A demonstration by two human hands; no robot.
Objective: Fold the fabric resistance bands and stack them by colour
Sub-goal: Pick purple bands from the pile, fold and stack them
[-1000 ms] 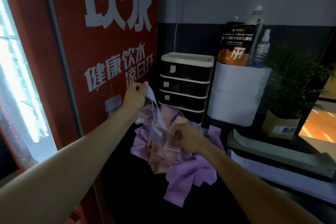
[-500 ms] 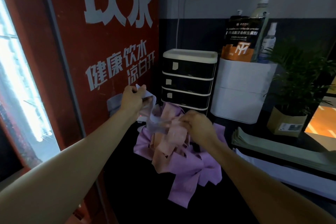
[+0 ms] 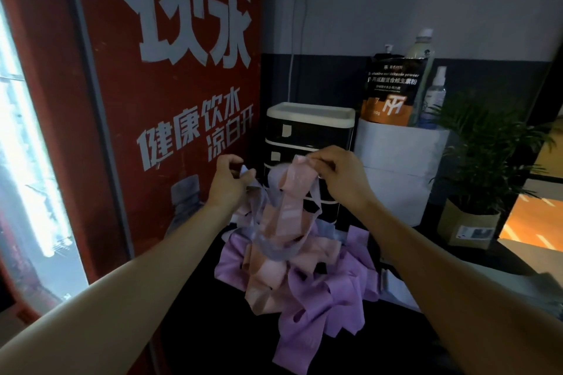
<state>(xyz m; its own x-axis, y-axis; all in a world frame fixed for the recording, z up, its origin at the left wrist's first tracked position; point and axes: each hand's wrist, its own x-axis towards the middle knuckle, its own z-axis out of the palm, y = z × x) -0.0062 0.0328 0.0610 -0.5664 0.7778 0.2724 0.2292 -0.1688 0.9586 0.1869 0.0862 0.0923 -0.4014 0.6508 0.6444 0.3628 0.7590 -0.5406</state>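
A tangled heap of fabric bands lies on the dark counter (image 3: 195,329): purple ones (image 3: 316,298) spread at the front, pink ones (image 3: 268,277) in the middle. My right hand (image 3: 338,173) pinches the top of a pink band (image 3: 297,183) and holds it lifted above the heap. A pale lilac-grey band (image 3: 274,248) loops around the pink one and runs up to my left hand (image 3: 227,179), whose fingers are closed on its end. Both hands hover above the back of the heap, about a hand's width apart.
A red vending machine panel (image 3: 182,100) stands close on the left. Behind the heap sit a black drawer unit (image 3: 307,128), a white bin (image 3: 402,167) with a pouch and bottles, and a potted plant (image 3: 484,176). Flat green and white sheets lie at the right.
My right hand has risen from the heap, pulling a pink band upward. My left hand has dropped slightly and moved rightward, still holding the pale band.
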